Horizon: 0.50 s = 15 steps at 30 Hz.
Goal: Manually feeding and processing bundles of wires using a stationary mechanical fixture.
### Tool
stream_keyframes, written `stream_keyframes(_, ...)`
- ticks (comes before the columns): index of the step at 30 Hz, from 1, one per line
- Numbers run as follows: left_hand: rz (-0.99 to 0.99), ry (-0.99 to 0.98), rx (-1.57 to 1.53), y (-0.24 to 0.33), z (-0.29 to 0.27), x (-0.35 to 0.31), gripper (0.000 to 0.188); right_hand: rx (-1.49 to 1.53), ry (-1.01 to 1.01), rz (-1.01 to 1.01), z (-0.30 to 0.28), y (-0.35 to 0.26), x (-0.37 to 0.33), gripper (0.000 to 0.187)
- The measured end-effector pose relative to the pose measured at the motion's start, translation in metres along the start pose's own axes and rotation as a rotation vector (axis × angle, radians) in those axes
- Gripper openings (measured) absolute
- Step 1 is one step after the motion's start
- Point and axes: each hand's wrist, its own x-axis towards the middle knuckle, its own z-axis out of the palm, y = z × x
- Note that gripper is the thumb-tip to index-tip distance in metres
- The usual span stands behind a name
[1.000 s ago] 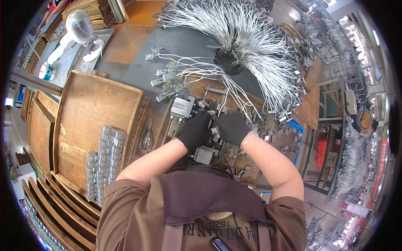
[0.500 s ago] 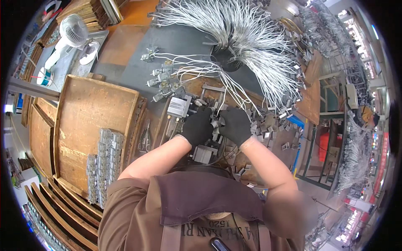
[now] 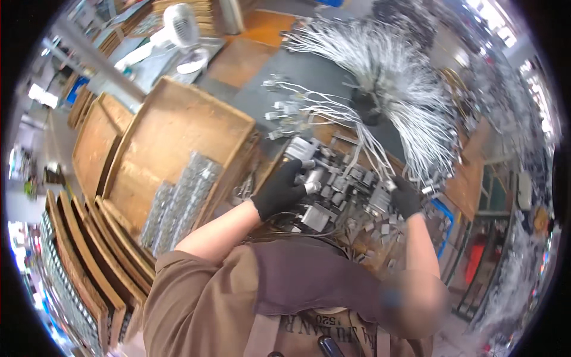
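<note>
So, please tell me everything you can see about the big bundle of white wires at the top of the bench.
The bundle of white wires is a thick sheaf of thin, pale, plastic-looking leads. They are gathered at a dark knot and fan out up, left and down to the right. It lies on the dark bench top, past both gloved hands. Some loose strands end in small grey connectors. Neither hand touches the sheaf itself.

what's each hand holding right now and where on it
Left hand grips a small grey metal part by its near end; right hand rests among white wires, hold unclear.
</note>
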Motion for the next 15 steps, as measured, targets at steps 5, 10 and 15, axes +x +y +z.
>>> stream_keyframes(5, -0.23, 0.296, 0.136, 0.017, -0.113, -0.035, 0.044, 0.7, -0.054, 0.199, -0.027, -0.009, 0.014, 0.03)
stream_keyframes(10, -0.363, 0.538, 0.389, -0.037, -0.248, -0.112, 0.062, 1.341, 0.053, 0.318, -0.037, -0.075, 0.04, 0.035)
stream_keyframes(15, -0.607, 0.356, 0.373, -0.083, -0.298, -0.178, 0.071, 2.45, -0.281, 0.112, -0.03, -0.013, 0.077, 0.037)
